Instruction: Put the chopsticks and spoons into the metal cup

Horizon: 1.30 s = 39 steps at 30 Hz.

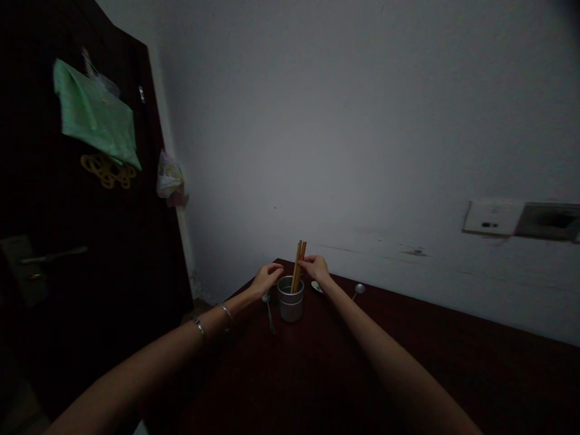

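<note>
A small metal cup stands near the far corner of a dark wooden table. Two wooden chopsticks stand upright in it. My right hand pinches the chopsticks near their tops. My left hand rests against the cup's left rim, fingers curled; what it holds, if anything, is hidden. A metal spoon lies on the table just below my left hand. Two more spoons lie behind my right wrist, one close to the cup and one further right.
A pale wall rises behind the table, with a white socket plate and a recessed box at right. A dark door with a lever handle stands at left, with a green bag hanging on it.
</note>
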### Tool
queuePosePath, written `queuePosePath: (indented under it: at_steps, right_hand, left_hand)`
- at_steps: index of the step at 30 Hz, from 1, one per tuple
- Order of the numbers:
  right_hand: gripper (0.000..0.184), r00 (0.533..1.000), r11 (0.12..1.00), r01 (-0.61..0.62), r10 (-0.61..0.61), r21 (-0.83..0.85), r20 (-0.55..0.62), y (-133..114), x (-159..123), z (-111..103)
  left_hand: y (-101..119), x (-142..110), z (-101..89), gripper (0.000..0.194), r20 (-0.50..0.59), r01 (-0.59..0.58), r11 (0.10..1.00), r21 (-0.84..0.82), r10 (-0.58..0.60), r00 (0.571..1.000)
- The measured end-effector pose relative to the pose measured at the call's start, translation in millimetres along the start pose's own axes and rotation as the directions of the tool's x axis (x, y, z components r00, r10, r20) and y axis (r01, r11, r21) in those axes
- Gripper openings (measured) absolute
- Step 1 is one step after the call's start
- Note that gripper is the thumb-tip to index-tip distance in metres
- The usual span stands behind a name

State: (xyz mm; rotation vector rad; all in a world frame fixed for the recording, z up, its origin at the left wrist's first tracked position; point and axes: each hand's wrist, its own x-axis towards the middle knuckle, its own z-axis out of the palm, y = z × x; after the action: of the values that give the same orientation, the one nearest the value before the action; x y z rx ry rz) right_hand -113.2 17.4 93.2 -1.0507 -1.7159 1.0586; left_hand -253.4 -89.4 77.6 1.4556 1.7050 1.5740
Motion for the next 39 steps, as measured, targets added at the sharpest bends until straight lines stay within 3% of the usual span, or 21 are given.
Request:
queuePosePath:
  at_steps: [4, 9, 13, 18, 21, 26, 30, 34, 39]
  right_hand:
    - [0.012, 0.999, 0.999, 0.03, -0.03, 0.018, -0.024, -14, -7, -10]
    - [0.016, 0.997, 0.995, 0.052, -0.047, 0.082, -0.063, -46, -15, -33]
    - [0.019, 0.985, 0.973, 0.147, -0.127, 0.18, -0.118, -80, -26, -61]
    - [0.023, 0.938, 0.904, 0.335, -0.292, 0.265, -0.187, -127, -51, -102]
    - [0.026, 0.917, 0.883, 0.396, -0.367, 0.252, -0.155, -146, -74, -124]
    - [0.026, 0.915, 0.876, 0.395, -0.401, 0.278, -0.038, -152, -114, -145]
    - [0.024, 0.936, 0.893, 0.324, -0.351, 0.312, 0.033, -143, -136, -152]
    - [0.023, 0.944, 0.899, 0.294, -0.326, 0.325, 0.049, -132, -144, -157]
    - [0.025, 0.955, 0.902, 0.264, -0.293, 0.341, 0.038, -116, -145, -161]
  left_hand:
    - [11, -4, -7.1, 0.025, -0.144, -0.129, 0.989, 0.075, 0.139, 0.98]
    - [43, -9, -9.4, 0.023, -0.27, -0.246, 0.958, 0.146, 0.278, 0.922]
    - [74, -11, -4.8, 0.022, -0.263, -0.384, 0.913, 0.138, 0.407, 0.875]
    - [117, -21, 3.9, 0.024, -0.227, -0.577, 0.803, 0.15, 0.596, 0.77]
    - [145, -33, 9.9, 0.029, -0.219, -0.613, 0.787, 0.071, 0.612, 0.76]
    - [179, -59, 24.5, 0.034, -0.059, -0.545, 0.825, -0.147, 0.543, 0.838]
    - [183, -83, 40.9, 0.033, 0.154, -0.326, 0.903, -0.279, 0.377, 0.913]
    - [179, -103, 53.7, 0.029, 0.267, -0.158, 0.941, -0.299, 0.241, 0.933]
    - [177, -114, 61.8, 0.027, 0.315, -0.065, 0.949, -0.309, 0.167, 0.934]
